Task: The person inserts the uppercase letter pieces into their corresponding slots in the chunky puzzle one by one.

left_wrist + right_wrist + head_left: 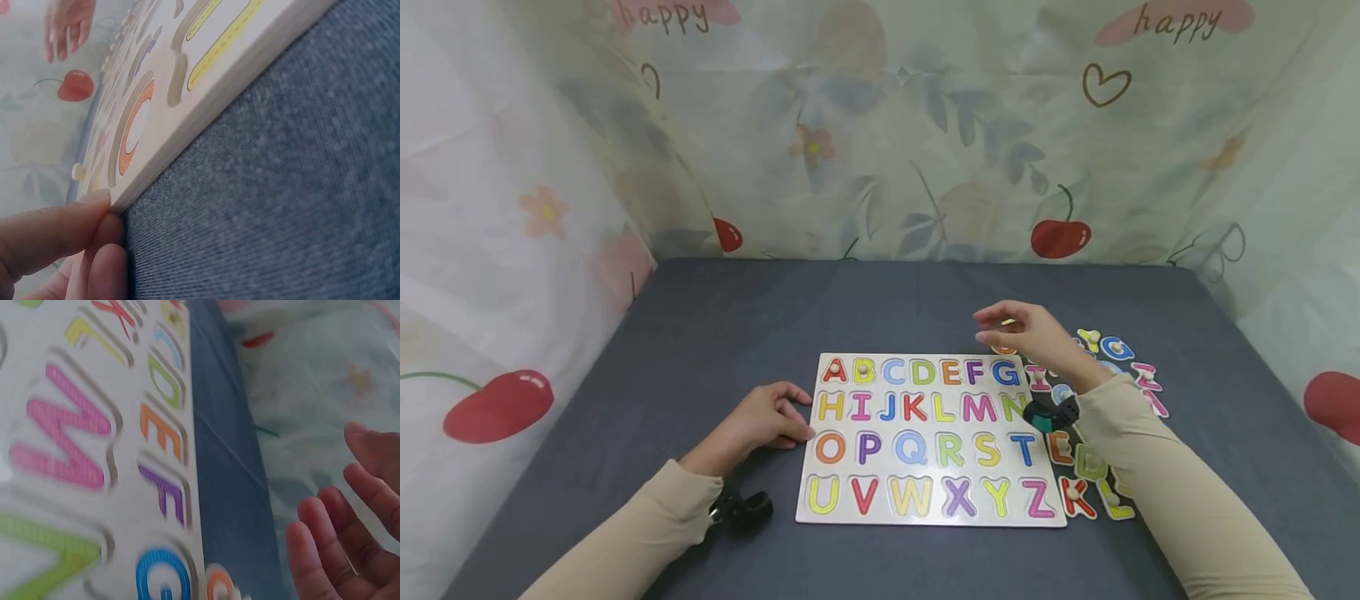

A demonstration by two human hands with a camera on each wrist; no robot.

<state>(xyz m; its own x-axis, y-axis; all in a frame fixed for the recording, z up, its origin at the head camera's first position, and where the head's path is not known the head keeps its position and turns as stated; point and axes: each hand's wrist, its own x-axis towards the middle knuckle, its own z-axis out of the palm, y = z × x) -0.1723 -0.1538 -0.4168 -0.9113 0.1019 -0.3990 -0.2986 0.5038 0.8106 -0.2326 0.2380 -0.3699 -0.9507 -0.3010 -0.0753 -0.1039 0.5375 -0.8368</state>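
Observation:
A pale wooden alphabet puzzle board [880,417] lies flat on the table, with coloured letter recesses in four rows... its A piece [834,370] and B piece [863,371] carry knobs and sit in the top row. My left hand [772,415] holds the board's left edge; in the left wrist view the thumb [94,203] lies at the rim, curled fingers beside it. Over the board's back right corner hovers my right hand [1018,327], fingers loosely bent and apart, nothing between them in the right wrist view. Just below it, an orange letter piece [219,581] shows partly beside the G recess [162,575].
Loose knobbed letter pieces lie right of the board, among them a red K [1077,497], a yellow L [1114,500], an orange E [1061,447] and a blue G [1117,347]. The right forearm covers some. A patterned curtain [880,167] stands behind the dark table [737,308].

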